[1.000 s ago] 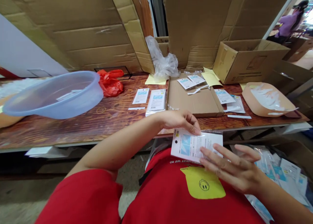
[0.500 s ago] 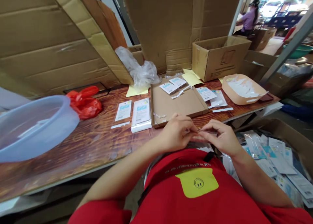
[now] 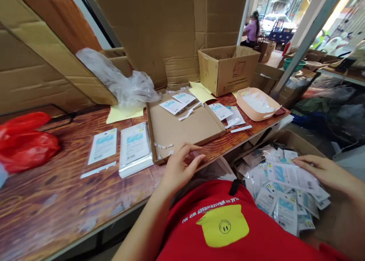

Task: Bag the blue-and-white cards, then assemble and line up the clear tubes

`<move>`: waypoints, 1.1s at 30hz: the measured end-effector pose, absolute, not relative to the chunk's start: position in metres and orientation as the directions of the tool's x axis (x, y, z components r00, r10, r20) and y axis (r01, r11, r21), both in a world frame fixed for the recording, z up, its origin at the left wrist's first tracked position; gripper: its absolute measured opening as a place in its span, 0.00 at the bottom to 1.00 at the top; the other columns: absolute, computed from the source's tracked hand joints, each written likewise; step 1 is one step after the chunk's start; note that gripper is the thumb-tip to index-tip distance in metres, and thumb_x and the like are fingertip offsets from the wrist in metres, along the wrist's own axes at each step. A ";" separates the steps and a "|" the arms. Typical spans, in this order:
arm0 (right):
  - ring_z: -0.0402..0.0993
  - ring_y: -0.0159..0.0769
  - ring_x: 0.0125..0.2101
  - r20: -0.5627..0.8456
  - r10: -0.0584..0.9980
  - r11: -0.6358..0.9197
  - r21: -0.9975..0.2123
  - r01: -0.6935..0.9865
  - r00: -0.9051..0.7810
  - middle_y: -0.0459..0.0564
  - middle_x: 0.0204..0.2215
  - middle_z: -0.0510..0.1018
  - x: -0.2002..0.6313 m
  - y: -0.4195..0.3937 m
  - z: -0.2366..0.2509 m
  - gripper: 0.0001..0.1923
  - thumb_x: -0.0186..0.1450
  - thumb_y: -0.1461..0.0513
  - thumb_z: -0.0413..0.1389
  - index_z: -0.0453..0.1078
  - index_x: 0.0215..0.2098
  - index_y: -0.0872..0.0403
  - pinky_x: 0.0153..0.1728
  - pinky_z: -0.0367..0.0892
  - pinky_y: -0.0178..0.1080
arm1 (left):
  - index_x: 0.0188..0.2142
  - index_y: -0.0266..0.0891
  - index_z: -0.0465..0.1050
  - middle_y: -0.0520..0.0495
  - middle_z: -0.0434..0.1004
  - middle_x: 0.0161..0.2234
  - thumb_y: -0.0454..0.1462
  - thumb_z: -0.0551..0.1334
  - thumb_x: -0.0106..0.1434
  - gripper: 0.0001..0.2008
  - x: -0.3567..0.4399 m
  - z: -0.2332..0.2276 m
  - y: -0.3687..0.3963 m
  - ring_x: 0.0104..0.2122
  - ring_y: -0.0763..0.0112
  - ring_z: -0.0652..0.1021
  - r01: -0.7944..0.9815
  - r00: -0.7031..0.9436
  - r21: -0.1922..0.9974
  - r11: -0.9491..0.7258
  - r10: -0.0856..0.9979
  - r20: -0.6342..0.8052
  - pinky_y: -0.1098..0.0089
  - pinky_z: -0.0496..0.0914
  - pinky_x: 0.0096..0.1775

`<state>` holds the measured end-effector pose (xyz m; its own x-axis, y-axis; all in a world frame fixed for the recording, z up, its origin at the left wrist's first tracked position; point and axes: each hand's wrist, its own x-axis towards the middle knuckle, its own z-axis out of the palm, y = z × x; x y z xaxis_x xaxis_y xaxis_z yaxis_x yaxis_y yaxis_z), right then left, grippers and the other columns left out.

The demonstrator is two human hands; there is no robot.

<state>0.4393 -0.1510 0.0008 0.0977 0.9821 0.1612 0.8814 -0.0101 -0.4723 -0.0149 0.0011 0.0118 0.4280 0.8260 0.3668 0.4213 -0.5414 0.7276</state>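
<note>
My left hand [image 3: 184, 164] hovers by the near edge of a shallow cardboard tray [image 3: 186, 126]. Its fingers are bent and apart, and nothing shows between thumb and forefinger. At the right, my right hand [image 3: 322, 170] is over a carton [image 3: 303, 141] of bagged cards. Its fingers lie at the edge of a white-and-blue card in a clear bag [image 3: 291, 176], pinching it as far as I can see; the thumb is mostly hidden. Several similar bagged cards [image 3: 286, 207] lie jumbled beneath it.
On the wooden table are a stack of bagged cards [image 3: 136, 148], a single card [image 3: 102, 145], a red plastic bag [image 3: 27, 139] and a peach basin [image 3: 253, 114] of small white pieces. An open box [image 3: 228, 70] stands behind. A person [image 3: 251, 29] sits farther off.
My hands, together before me half a second ago, are now apart. The right has moved right to the carton; the left has moved slightly left and opened. The view has turned right.
</note>
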 end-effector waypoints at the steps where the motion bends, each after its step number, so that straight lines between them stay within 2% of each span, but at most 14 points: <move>1: 0.73 0.39 0.16 0.212 0.953 -0.126 -0.377 0.918 0.218 0.54 0.18 0.78 0.445 -0.152 -0.010 0.20 0.57 0.45 0.65 0.81 0.24 0.52 0.17 0.57 0.39 | 0.41 0.40 0.78 0.45 0.80 0.37 0.40 0.63 0.66 0.08 -0.017 0.006 0.002 0.36 0.67 0.78 0.437 0.414 0.725 -0.532 0.835 0.363 0.67 0.71 0.40; 3: 0.72 0.41 0.16 0.314 0.891 -0.247 -0.267 0.931 0.327 0.55 0.18 0.78 0.436 -0.142 -0.028 0.23 0.59 0.43 0.63 0.80 0.26 0.54 0.17 0.56 0.39 | 0.37 0.40 0.79 0.45 0.81 0.35 0.40 0.63 0.66 0.07 -0.020 -0.003 0.004 0.35 0.66 0.78 0.453 0.430 0.720 -0.525 0.836 0.340 0.66 0.70 0.41; 4: 0.75 0.42 0.19 0.341 0.889 -0.226 -0.256 0.940 0.307 0.56 0.22 0.80 0.423 -0.131 -0.033 0.23 0.62 0.44 0.60 0.80 0.31 0.55 0.20 0.59 0.40 | 0.35 0.40 0.79 0.46 0.82 0.33 0.39 0.64 0.65 0.07 -0.021 -0.007 0.004 0.34 0.66 0.78 0.445 0.449 0.730 -0.518 0.835 0.318 0.66 0.70 0.41; 6: 0.81 0.45 0.31 0.404 0.903 -0.029 -0.283 0.959 0.146 0.56 0.34 0.84 0.389 -0.100 -0.032 0.21 0.68 0.47 0.55 0.79 0.42 0.54 0.31 0.69 0.45 | 0.34 0.40 0.80 0.46 0.83 0.33 0.40 0.64 0.65 0.08 -0.023 -0.011 0.005 0.34 0.66 0.79 0.405 0.468 0.786 -0.467 0.844 0.261 0.67 0.70 0.41; 9: 0.79 0.45 0.45 0.522 0.841 0.266 -0.170 0.949 -0.143 0.56 0.43 0.83 0.340 -0.036 -0.007 0.16 0.71 0.52 0.53 0.78 0.45 0.53 0.46 0.69 0.49 | 0.34 0.38 0.80 0.45 0.83 0.33 0.43 0.64 0.65 0.11 -0.026 -0.013 0.004 0.33 0.68 0.79 0.335 0.431 0.885 -0.322 0.888 0.161 0.71 0.70 0.37; 11: 0.76 0.44 0.49 0.462 0.845 0.333 -0.064 0.941 -0.268 0.58 0.47 0.81 0.320 0.011 0.012 0.16 0.72 0.56 0.52 0.78 0.47 0.54 0.51 0.67 0.47 | 0.33 0.37 0.80 0.46 0.82 0.31 0.44 0.65 0.64 0.12 -0.027 -0.015 0.005 0.30 0.70 0.77 0.313 0.429 0.917 -0.249 0.898 0.097 0.72 0.68 0.33; 14: 0.71 0.49 0.55 0.241 0.911 0.320 0.097 0.943 -0.334 0.60 0.55 0.76 0.306 0.072 0.028 0.18 0.69 0.61 0.54 0.76 0.55 0.55 0.51 0.66 0.47 | 0.32 0.36 0.79 0.46 0.82 0.30 0.46 0.66 0.61 0.14 -0.029 -0.018 0.006 0.27 0.72 0.75 0.276 0.453 0.946 -0.172 0.891 0.030 0.73 0.67 0.30; 16: 0.72 0.51 0.52 0.169 0.917 0.339 0.144 0.930 -0.361 0.60 0.54 0.78 0.300 0.099 0.028 0.17 0.65 0.64 0.57 0.78 0.51 0.55 0.48 0.66 0.47 | 0.32 0.36 0.79 0.46 0.82 0.29 0.46 0.66 0.60 0.14 -0.030 -0.019 0.007 0.27 0.72 0.75 0.247 0.454 0.959 -0.142 0.891 0.015 0.73 0.68 0.31; 20: 0.75 0.46 0.41 0.155 0.901 0.375 0.192 0.907 -0.405 0.60 0.39 0.83 0.291 0.119 0.020 0.10 0.62 0.68 0.56 0.81 0.37 0.59 0.42 0.65 0.42 | 0.30 0.36 0.78 0.46 0.81 0.28 0.46 0.68 0.59 0.14 -0.031 -0.017 0.007 0.27 0.72 0.75 0.205 0.454 0.973 -0.106 0.891 0.001 0.72 0.68 0.32; 24: 0.75 0.46 0.38 0.283 0.897 0.291 0.203 0.935 -0.341 0.63 0.35 0.82 0.296 0.110 0.026 0.14 0.66 0.67 0.51 0.80 0.35 0.62 0.42 0.64 0.42 | 0.29 0.36 0.78 0.46 0.80 0.27 0.48 0.69 0.58 0.16 -0.029 -0.015 0.006 0.25 0.75 0.72 0.168 0.440 0.984 -0.051 0.898 -0.028 0.74 0.65 0.28; 28: 0.75 0.47 0.38 0.434 0.869 0.190 0.153 0.970 -0.239 0.62 0.36 0.82 0.301 0.095 0.048 0.18 0.69 0.65 0.46 0.79 0.38 0.61 0.38 0.64 0.42 | 0.29 0.36 0.76 0.50 0.75 0.22 0.54 0.71 0.52 0.22 -0.024 -0.013 0.004 0.17 0.80 0.65 0.059 0.368 0.992 0.113 0.921 -0.127 0.76 0.57 0.21; 30: 0.75 0.44 0.37 0.462 0.843 0.243 0.128 0.962 -0.274 0.58 0.35 0.82 0.292 0.087 0.057 0.17 0.69 0.65 0.47 0.79 0.36 0.57 0.37 0.64 0.40 | 0.27 0.36 0.74 0.54 0.71 0.19 0.55 0.73 0.49 0.24 -0.021 -0.011 0.002 0.15 0.82 0.62 -0.013 0.308 0.987 0.161 0.940 -0.149 0.76 0.55 0.20; 33: 0.73 0.41 0.34 0.504 0.717 0.463 0.173 0.869 -0.482 0.55 0.33 0.81 0.261 0.071 0.061 0.15 0.69 0.65 0.49 0.78 0.35 0.56 0.38 0.64 0.40 | 0.27 0.35 0.74 0.53 0.72 0.21 0.57 0.72 0.50 0.25 -0.015 -0.007 0.000 0.16 0.82 0.65 -0.090 0.215 0.976 0.197 0.961 -0.174 0.77 0.57 0.21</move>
<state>0.2612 0.0710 0.0612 -0.4820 0.7168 0.5038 0.8693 0.4632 0.1727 -0.0154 0.0001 -0.0065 0.2151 0.9610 -0.1739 -0.0904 0.1969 0.9762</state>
